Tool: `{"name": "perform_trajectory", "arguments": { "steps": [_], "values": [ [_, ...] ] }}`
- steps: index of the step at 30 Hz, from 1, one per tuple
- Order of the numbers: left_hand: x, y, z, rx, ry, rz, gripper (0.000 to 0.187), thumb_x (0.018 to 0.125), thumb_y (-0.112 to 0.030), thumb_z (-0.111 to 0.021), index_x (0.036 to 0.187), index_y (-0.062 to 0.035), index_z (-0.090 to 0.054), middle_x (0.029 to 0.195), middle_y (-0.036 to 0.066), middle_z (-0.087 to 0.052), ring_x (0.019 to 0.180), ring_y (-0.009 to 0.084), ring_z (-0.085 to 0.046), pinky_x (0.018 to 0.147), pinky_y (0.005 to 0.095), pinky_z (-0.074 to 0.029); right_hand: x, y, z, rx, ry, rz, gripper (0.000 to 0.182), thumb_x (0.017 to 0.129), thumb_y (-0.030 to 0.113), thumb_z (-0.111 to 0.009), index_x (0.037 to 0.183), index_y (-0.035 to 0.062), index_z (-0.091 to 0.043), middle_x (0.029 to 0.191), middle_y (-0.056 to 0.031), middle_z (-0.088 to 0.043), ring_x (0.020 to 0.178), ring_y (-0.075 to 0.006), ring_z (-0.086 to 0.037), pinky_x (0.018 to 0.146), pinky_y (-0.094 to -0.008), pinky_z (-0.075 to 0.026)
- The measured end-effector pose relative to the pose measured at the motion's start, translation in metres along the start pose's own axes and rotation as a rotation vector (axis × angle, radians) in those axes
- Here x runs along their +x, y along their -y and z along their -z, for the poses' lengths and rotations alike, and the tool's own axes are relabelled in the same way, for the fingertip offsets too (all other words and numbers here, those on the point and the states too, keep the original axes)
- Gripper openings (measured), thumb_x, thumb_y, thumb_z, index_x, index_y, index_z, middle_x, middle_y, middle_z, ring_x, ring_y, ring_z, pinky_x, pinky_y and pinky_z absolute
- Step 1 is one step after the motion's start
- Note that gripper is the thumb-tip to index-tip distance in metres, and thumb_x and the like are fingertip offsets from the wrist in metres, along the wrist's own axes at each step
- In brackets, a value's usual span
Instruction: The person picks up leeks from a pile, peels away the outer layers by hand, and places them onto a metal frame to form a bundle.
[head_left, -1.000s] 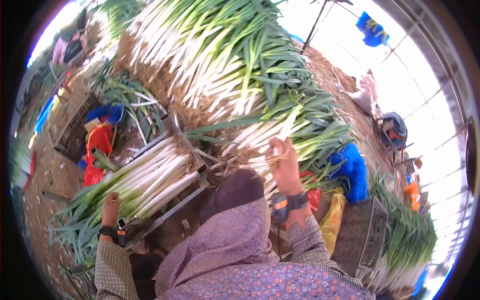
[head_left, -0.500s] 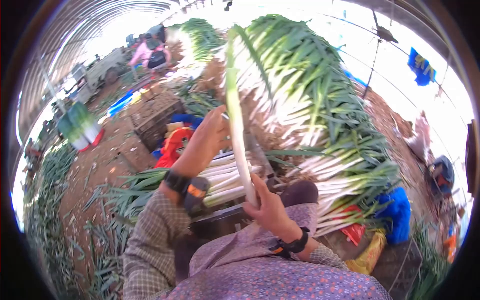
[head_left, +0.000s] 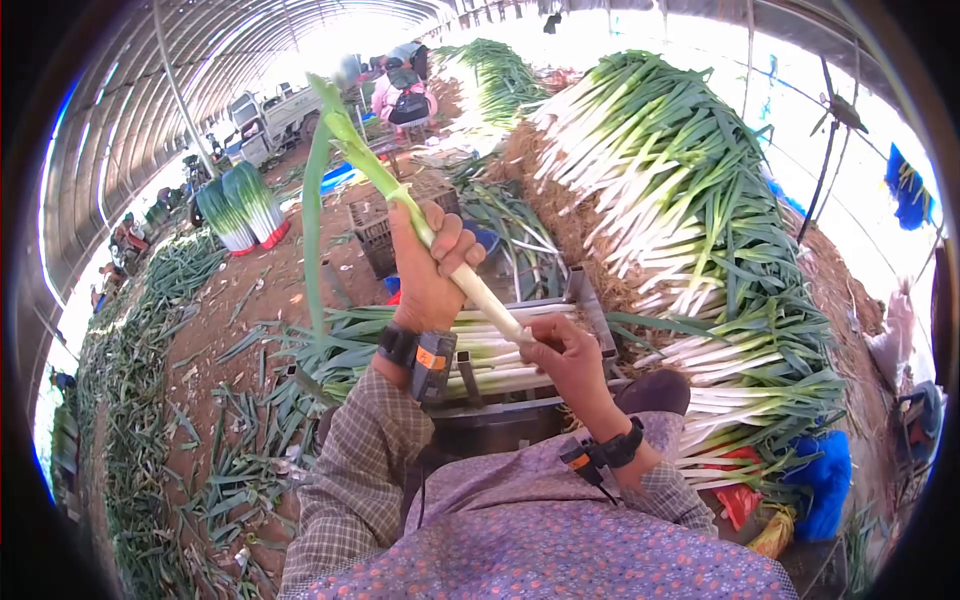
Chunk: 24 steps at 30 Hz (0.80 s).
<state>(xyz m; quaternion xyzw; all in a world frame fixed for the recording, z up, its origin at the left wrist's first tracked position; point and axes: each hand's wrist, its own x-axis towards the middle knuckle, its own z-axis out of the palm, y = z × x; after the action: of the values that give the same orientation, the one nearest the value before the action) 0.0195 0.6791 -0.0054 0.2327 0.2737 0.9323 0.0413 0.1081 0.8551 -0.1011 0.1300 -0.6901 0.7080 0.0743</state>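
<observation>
My left hand (head_left: 432, 265) is wrapped round the upper stalk of a single leek (head_left: 480, 295), which slants from upper left to lower right. A long green leaf hangs from its top on the left. At the white lower end, my right hand (head_left: 568, 360) pinches with thumb and forefinger. Behind and below the hands, trimmed leeks (head_left: 490, 370) lie across a metal frame (head_left: 590, 310), white stems to the right and green leaves to the left. A patterned apron (head_left: 560, 530) covers my lap.
A big pile of leeks (head_left: 700, 200) runs along the right. Beyond my left hand is a crate (head_left: 375, 235). Bundled leeks (head_left: 240, 210) stand at the left. A person in pink (head_left: 400, 95) is far back. Leaf scraps (head_left: 150, 400) litter the left ground.
The held leek has tipped over to the left. My left hand now closes round its upper stalk, and my right hand pinches its lower end. The view has shifted.
</observation>
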Motion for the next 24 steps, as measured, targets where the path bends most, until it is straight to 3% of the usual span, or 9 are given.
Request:
{"name": "perform_trajectory", "arguments": {
  "steps": [6,10,12,14,17,20,22,23,24],
  "values": [
    [-0.005,-0.025,0.011,-0.038,-0.058,-0.096,0.048,0.099,-0.056,-0.042,0.074,-0.0154,-0.047,0.054,-0.008,-0.033,0.044,0.0045,-0.031,0.055,0.024,-0.039,0.008,0.009,-0.005,-0.179,-0.066,0.542,0.012,0.082,0.005,-0.07,0.086,0.0047,-0.059,0.087,-0.0048,-0.064,0.082,-0.0169,-0.061,0.071,-0.0291,-0.047],
    [-0.001,-0.065,0.039,-0.077,-0.019,-0.145,0.047,0.099,-0.056,-0.043,0.075,-0.0151,-0.049,0.055,-0.008,-0.033,0.044,0.0045,-0.033,0.052,0.0219,-0.037,-0.018,0.006,0.024,-0.542,0.198,0.451,0.012,0.079,0.006,-0.069,0.086,0.0048,-0.059,0.088,-0.0076,-0.064,0.087,-0.028,-0.061,0.079,-0.037,-0.049],
    [-0.004,-0.078,0.051,-0.034,-0.018,-0.176,0.044,0.098,-0.054,-0.047,0.074,-0.0169,-0.05,0.055,-0.008,-0.035,0.044,0.0041,-0.033,0.049,0.0214,-0.035,-0.029,-0.028,0.048,-0.668,0.289,0.161,0.02,0.076,0.011,-0.071,0.093,0.0038,-0.062,0.093,-0.0105,-0.065,0.094,-0.0314,-0.061,0.084,-0.0386,-0.048],
    [-0.009,-0.088,0.056,-0.003,-0.081,-0.21,0.042,0.097,-0.052,-0.049,0.074,-0.018,-0.05,0.054,-0.008,-0.036,0.044,0.0038,-0.033,0.048,0.0217,-0.035,-0.031,-0.076,0.083,-0.94,0.496,0.241,0.032,0.075,0.015,-0.073,0.103,0.0024,-0.064,0.098,-0.0146,-0.065,0.097,-0.0342,-0.061,0.087,-0.0404,-0.048],
    [-0.021,-0.071,0.061,0.09,-0.209,-0.195,0.038,0.097,-0.041,-0.053,0.067,-0.0212,-0.042,0.055,-0.008,-0.032,0.045,0.0055,-0.03,0.049,0.0247,-0.034,-0.014,-0.04,0.067,-0.649,0.07,0.061,0.04,0.075,0.019,-0.073,0.11,0.0015,-0.064,0.102,-0.0185,-0.064,0.101,-0.0352,-0.061,0.088,-0.0409,-0.048],
    [-0.029,-0.027,0.068,-0.067,-0.27,-0.141,0.042,0.099,-0.039,-0.052,0.064,-0.02,-0.039,0.054,-0.008,-0.033,0.045,0.0044,-0.03,0.052,0.0224,-0.039,0.01,-0.007,0.023,-0.668,0.106,0.296,0.041,0.08,0.021,-0.069,0.115,0.0015,-0.06,0.102,-0.0201,-0.064,0.099,-0.0354,-0.062,0.086,-0.0408,-0.048],
    [-0.035,0.003,0.071,-0.198,-0.291,-0.099,0.042,0.099,-0.037,-0.052,0.064,-0.0203,-0.038,0.054,-0.008,-0.032,0.045,0.0042,-0.029,0.055,0.0224,-0.04,0.015,0.002,-0.007,-0.564,0.266,0.081,0.045,0.086,0.022,-0.063,0.125,0.0021,-0.054,0.095,-0.0181,-0.066,0.097,-0.0323,-0.065,0.085,-0.0401,-0.048],
    [-0.037,0.011,0.078,-0.26,-0.097,-0.067,0.037,0.098,-0.042,-0.055,0.07,-0.0184,-0.046,0.061,-0.006,-0.043,0.051,0.0068,-0.04,0.063,0.0259,-0.048,0.02,-0.005,-0.013,-0.606,0.346,0.067,0.047,0.087,0.022,-0.061,0.13,0.0051,-0.053,0.09,-0.0162,-0.065,0.086,-0.0278,-0.066,0.078,-0.0383,-0.049],
    [-0.04,0.021,0.084,-0.244,-0.221,-0.077,0.035,0.096,-0.047,-0.055,0.078,-0.0181,-0.048,0.066,-0.004,-0.047,0.057,0.0095,-0.046,0.068,0.0295,-0.05,0.018,-0.005,-0.012,-0.594,0.379,-0.004,0.048,0.088,0.022,-0.06,0.132,0.0054,-0.051,0.089,-0.0174,-0.065,0.084,-0.0282,-0.065,0.077,-0.0383,-0.049]
  ]
}}
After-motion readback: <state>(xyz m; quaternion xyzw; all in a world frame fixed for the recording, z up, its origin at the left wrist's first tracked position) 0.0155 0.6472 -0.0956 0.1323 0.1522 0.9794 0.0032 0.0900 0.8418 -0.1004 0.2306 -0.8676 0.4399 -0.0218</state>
